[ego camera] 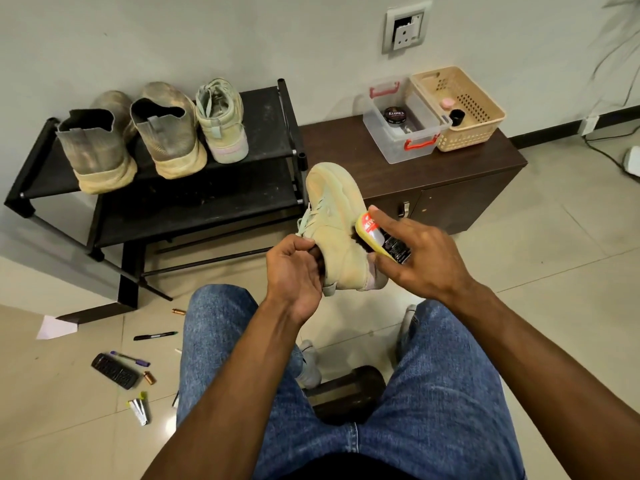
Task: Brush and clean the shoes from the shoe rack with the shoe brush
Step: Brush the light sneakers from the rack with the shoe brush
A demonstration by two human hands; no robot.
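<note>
My left hand (297, 271) grips a pale yellow-green sneaker (337, 223) at its collar, toe pointing away, held in the air above my knees. My right hand (420, 256) holds a yellow shoe brush (379, 239) with a red and black label, its dark bristles against the sneaker's right side near the heel. The black shoe rack (266, 133) at the left carries the matching sneaker (221, 123) and two dusty grey slip-on shoes (166, 133), (93, 147) on its top shelf.
A dark brown cabinet (339, 157) right of the rack bears a clear box (403, 133) with a polish tin and a beige basket (464, 109). Pens, a remote (114, 370) and small bits lie on the tiled floor at left. A dark stool (346, 393) is between my legs.
</note>
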